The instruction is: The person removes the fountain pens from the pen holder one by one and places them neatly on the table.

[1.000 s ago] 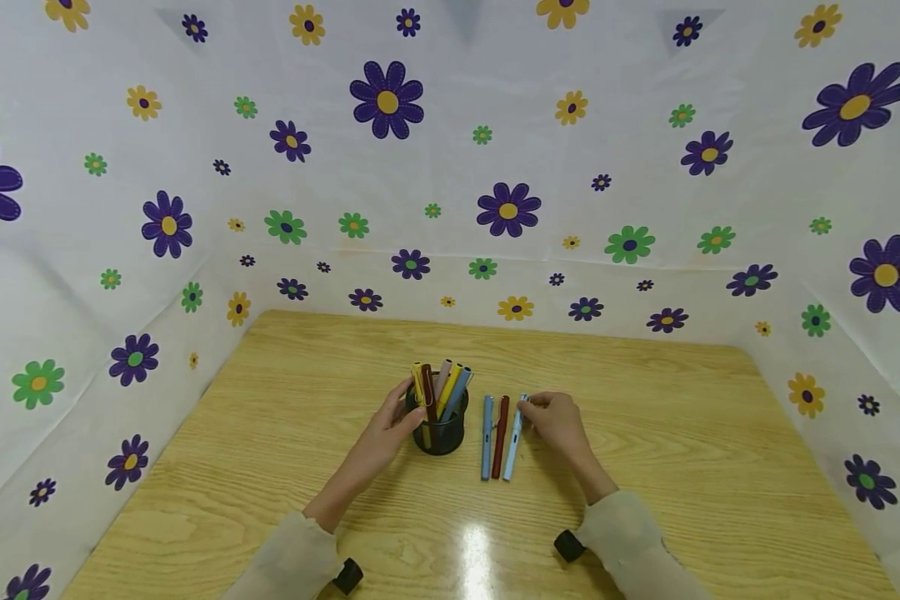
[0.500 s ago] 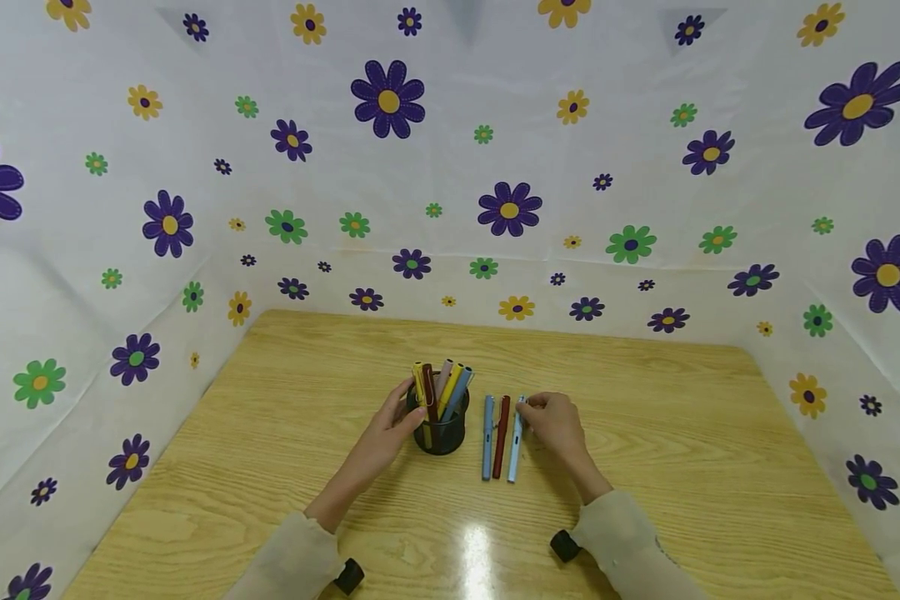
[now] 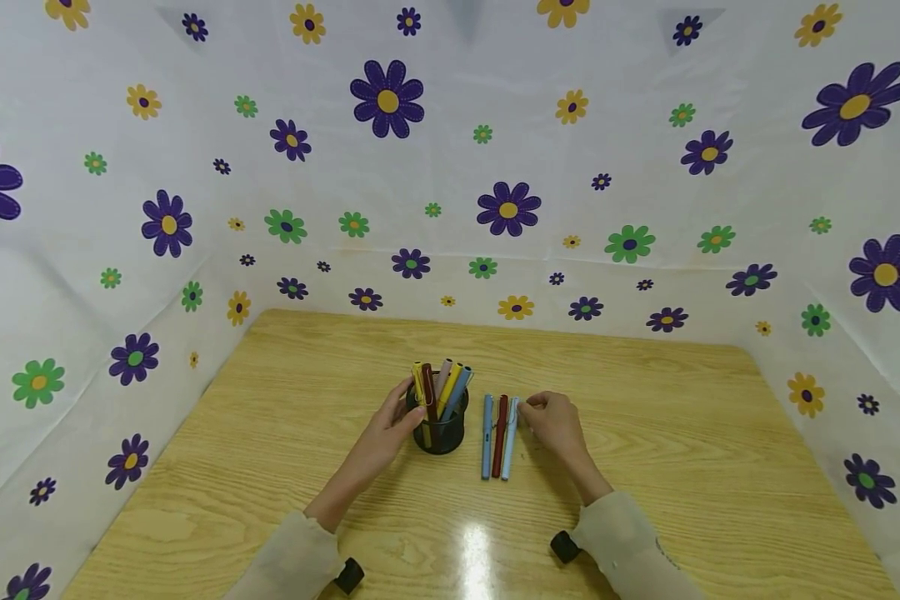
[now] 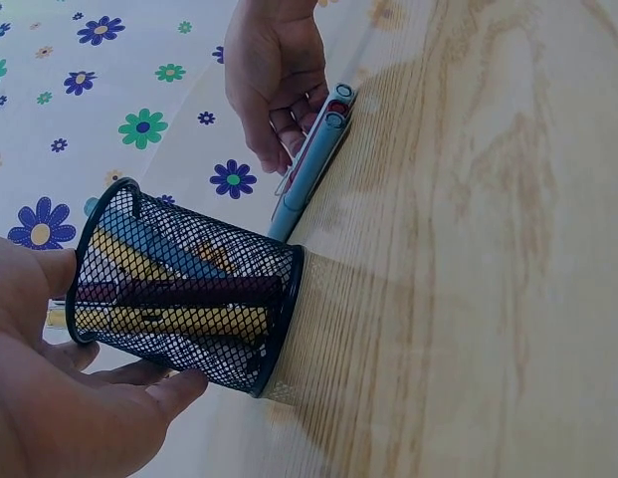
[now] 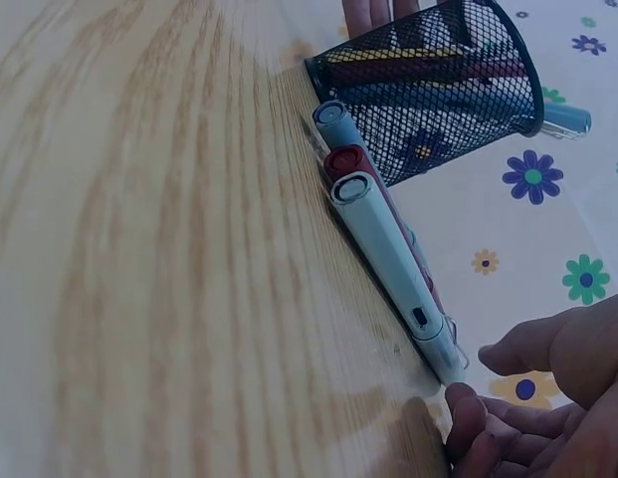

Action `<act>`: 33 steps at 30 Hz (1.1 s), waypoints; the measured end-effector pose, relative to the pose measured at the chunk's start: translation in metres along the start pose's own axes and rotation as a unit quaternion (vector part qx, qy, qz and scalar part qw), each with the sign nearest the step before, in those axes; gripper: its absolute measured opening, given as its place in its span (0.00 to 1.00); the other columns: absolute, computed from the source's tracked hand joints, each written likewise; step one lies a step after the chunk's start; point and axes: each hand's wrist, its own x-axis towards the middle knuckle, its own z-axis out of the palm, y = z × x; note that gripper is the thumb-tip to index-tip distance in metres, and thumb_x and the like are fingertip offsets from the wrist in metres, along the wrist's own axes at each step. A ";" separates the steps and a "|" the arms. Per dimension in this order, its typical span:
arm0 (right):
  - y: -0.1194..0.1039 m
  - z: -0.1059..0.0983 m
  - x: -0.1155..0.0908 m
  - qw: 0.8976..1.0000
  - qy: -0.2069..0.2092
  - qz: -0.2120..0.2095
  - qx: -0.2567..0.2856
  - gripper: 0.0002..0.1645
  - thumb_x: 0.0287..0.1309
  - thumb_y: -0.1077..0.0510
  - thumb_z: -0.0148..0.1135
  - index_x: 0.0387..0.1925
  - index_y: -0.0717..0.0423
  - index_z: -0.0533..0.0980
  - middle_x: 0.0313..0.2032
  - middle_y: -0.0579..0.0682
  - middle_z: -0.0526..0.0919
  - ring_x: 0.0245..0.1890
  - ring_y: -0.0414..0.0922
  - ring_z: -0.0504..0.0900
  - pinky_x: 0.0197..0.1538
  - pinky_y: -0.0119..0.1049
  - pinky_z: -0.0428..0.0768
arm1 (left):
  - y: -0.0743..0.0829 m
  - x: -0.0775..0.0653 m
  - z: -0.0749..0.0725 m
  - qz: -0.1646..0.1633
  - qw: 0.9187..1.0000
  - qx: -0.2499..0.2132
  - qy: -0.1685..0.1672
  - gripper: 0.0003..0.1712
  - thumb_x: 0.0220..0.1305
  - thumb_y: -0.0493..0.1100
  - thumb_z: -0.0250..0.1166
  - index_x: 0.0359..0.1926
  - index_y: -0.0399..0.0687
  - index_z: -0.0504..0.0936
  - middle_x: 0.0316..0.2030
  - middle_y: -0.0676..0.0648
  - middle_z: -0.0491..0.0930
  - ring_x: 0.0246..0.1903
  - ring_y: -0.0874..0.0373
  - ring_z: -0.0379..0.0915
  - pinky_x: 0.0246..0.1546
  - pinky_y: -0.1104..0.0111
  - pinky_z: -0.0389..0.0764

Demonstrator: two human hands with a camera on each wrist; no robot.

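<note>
My left hand holds the black mesh pen cup, thumb in front and fingers around the far side. Yellow, dark red, pinkish and blue pens stand in the cup. To its right lie three capped pens side by side: a blue pen, a dark red pen and a light blue pen. My right hand is at the cap end of the light blue pen. In the right wrist view its index fingertip meets that pen, while the thumb stands apart from it.
The wooden table extends around both hands. White sheeting with printed flowers rises behind it and at both sides. Black camera mounts sit at the wrists.
The light blue pen has shifted left, closer beside the dark red pen, and turned so its clip faces left. The right fingers have loosened from it. The left hand and cup have stayed put.
</note>
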 end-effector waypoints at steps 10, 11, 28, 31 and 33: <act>-0.003 0.002 -0.001 0.999 -0.003 -0.028 0.014 0.20 0.71 0.57 0.63 0.52 0.73 0.81 0.39 0.61 0.88 0.27 0.48 0.86 0.29 0.37 0.82 | 0.000 -0.001 0.000 -0.001 1.000 -0.002 0.002 0.38 0.82 0.47 0.55 0.83 0.48 0.50 0.75 0.30 0.60 0.75 0.37 0.54 0.72 0.41 0.59; -0.005 0.002 -0.001 0.999 -0.004 -0.032 0.016 0.20 0.71 0.57 0.63 0.52 0.73 0.81 0.39 0.61 0.87 0.28 0.48 0.86 0.30 0.38 0.83 | 0.000 -0.001 0.000 -0.001 1.000 -0.002 0.001 0.38 0.82 0.47 0.55 0.83 0.49 0.50 0.75 0.30 0.60 0.75 0.37 0.54 0.72 0.41 0.59; -0.034 0.008 -0.006 0.993 -0.024 -0.078 0.088 0.20 0.72 0.58 0.64 0.55 0.70 0.81 0.41 0.58 0.87 0.37 0.56 0.85 0.36 0.38 0.83 | -0.001 0.000 -0.001 0.003 1.000 0.000 0.001 0.37 0.82 0.48 0.55 0.82 0.50 0.51 0.74 0.31 0.61 0.75 0.37 0.55 0.72 0.41 0.59; -0.039 0.009 -0.007 0.992 -0.029 -0.081 0.094 0.20 0.72 0.57 0.64 0.55 0.70 0.81 0.42 0.57 0.87 0.38 0.55 0.85 0.36 0.36 0.81 | -0.002 0.000 -0.001 0.002 1.000 -0.001 0.001 0.37 0.82 0.49 0.55 0.82 0.50 0.51 0.74 0.31 0.60 0.75 0.37 0.55 0.72 0.41 0.59; -0.042 0.010 -0.007 0.992 -0.027 -0.082 0.094 0.20 0.72 0.57 0.64 0.55 0.69 0.81 0.41 0.56 0.87 0.37 0.53 0.84 0.36 0.36 0.80 | -0.002 0.000 -0.001 0.001 1.000 -0.003 0.000 0.37 0.82 0.48 0.55 0.82 0.50 0.51 0.75 0.31 0.60 0.75 0.37 0.55 0.72 0.41 0.59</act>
